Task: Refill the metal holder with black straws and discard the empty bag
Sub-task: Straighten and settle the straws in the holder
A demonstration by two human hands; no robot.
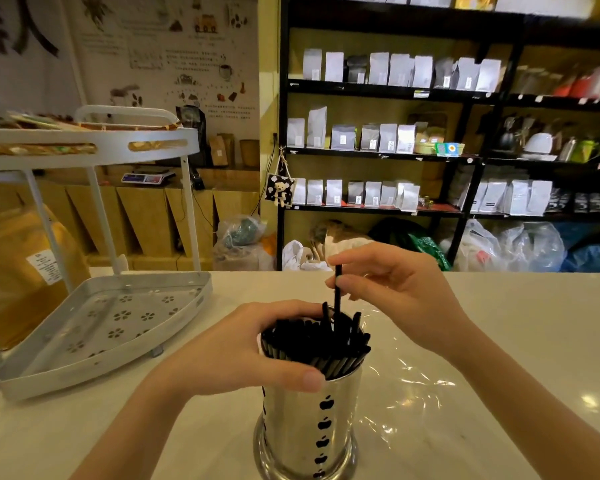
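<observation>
A shiny metal holder with apple-shaped cut-outs stands on the white counter at the bottom centre. It is packed with black straws whose tops stick out above the rim. My left hand wraps around the bundle at the rim, thumb in front. My right hand pinches a single black straw upright above the bundle, its lower end among the others. A clear, crumpled plastic bag lies flat on the counter just right of the holder.
A white two-tier corner rack with a perforated tray stands on the counter's left side. Behind the counter, black shelves hold grey pouches, with plastic bags on the floor beneath them.
</observation>
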